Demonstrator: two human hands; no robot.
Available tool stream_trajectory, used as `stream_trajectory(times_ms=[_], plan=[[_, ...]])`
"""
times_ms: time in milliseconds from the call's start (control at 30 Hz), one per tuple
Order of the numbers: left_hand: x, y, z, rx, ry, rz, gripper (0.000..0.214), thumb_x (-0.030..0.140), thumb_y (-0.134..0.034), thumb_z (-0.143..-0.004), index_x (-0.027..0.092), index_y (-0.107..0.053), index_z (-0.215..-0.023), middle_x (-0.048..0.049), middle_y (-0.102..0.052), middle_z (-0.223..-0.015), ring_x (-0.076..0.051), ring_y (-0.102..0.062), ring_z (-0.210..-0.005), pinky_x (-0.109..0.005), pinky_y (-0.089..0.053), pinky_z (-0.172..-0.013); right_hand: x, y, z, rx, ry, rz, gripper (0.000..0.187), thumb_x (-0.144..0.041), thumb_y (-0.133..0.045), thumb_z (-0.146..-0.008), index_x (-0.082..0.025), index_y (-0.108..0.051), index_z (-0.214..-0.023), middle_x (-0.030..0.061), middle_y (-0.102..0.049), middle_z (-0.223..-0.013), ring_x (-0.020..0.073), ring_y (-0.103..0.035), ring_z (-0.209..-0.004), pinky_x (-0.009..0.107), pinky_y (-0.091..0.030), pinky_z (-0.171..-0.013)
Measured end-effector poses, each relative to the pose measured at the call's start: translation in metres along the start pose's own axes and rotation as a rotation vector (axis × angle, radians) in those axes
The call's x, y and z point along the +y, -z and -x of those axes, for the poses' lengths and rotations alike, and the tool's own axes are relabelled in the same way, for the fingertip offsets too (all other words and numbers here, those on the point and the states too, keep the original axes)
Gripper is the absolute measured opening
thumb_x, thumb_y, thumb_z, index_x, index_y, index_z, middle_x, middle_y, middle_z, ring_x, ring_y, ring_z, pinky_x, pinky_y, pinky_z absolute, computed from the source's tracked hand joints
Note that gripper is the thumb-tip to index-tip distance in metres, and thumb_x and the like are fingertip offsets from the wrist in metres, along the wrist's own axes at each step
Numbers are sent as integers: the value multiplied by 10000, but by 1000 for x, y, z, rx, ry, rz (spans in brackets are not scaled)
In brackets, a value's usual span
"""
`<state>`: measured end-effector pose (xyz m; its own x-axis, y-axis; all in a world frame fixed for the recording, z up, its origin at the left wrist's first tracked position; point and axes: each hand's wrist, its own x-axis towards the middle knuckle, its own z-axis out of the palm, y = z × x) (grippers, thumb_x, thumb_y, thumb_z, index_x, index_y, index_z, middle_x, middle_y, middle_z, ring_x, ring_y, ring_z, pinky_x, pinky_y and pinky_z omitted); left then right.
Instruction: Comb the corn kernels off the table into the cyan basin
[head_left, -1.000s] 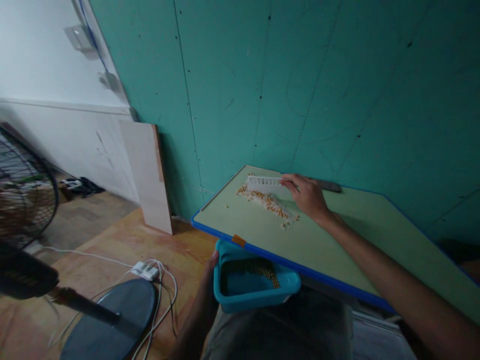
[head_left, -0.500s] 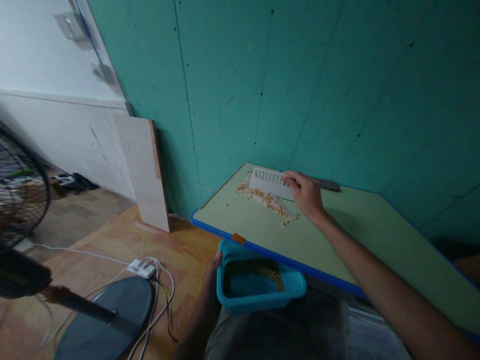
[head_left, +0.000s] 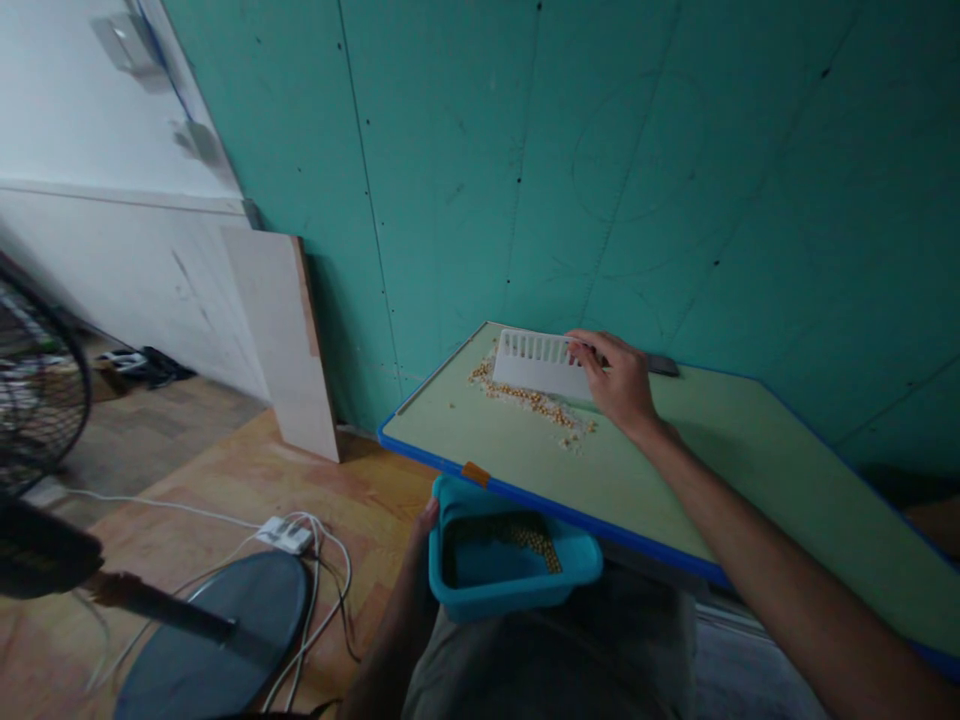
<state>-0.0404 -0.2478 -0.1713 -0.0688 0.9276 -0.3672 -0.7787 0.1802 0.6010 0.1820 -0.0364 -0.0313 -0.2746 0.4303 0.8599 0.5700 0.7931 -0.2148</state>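
Note:
My right hand [head_left: 619,382] grips one end of a white slotted plastic panel [head_left: 538,363], held upright on its long edge on the green table [head_left: 697,460]. A strip of yellow kernels and white grains [head_left: 534,400] lies along the panel's near side. Below the table's blue front edge, my left hand [head_left: 424,527] holds the left rim of a blue plastic tub [head_left: 511,566] that rests on my lap. The tub has some yellow kernels in it.
A teal wall [head_left: 600,160] backs the table, with a dark flat object [head_left: 663,366] at its foot. On the wooden floor to the left are a standing fan's base [head_left: 214,640], a white power strip [head_left: 285,536] with cables, and a leaning board [head_left: 279,340].
The white panel has tipped up from lying low to standing more upright, and drawn slightly nearer the pile. My left hand and the tub stay in place.

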Motion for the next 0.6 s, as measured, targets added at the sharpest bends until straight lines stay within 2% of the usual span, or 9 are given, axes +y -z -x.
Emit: stream_trajectory(times_ms=[233, 333, 467, 600], plan=[[0, 1, 1, 93, -31, -47, 619, 526, -683, -845, 161, -642, -1344, -89, -792, -1176, -332, -604, -1305, -456, -368, -1196, -6, -2, 2, -26, 26, 34, 304, -389, -485, -1020, -223, -732, -1082, 64, -764, -950, 205, -700, -818, 334, -516, -751], [1, -1, 6, 66, 0, -35, 633, 538, -675, -851, 177, -628, -1368, -87, -782, -1204, -336, -601, -1309, -469, -369, -1193, -7, -2, 2, 15, -3, -3, 280, -387, -518, -1006, -222, -734, -1072, 57, -763, -933, 199, -699, -802, 326, -521, -743], [2, -4, 9, 22, -39, -12, 606, 504, -672, -867, 162, -629, -1365, -95, -768, -1235, -335, -607, -1300, -458, -389, -1179, -5, -1, 2, 68, -44, -8, 267, -384, -548, -990, -214, -736, -1075, 61, -766, -921, 205, -702, -802, 330, -525, -744], [3, -6, 9, 4, -23, -42, 623, 521, -663, -866, 153, -625, -1367, -100, -768, -1233, -348, -630, -1269, -467, -400, -1169, -4, -3, 4, 40, -33, 13, 268, -368, -542, -989, -205, -742, -1063, 72, -776, -956, 208, -708, -797, 333, -523, -734]])
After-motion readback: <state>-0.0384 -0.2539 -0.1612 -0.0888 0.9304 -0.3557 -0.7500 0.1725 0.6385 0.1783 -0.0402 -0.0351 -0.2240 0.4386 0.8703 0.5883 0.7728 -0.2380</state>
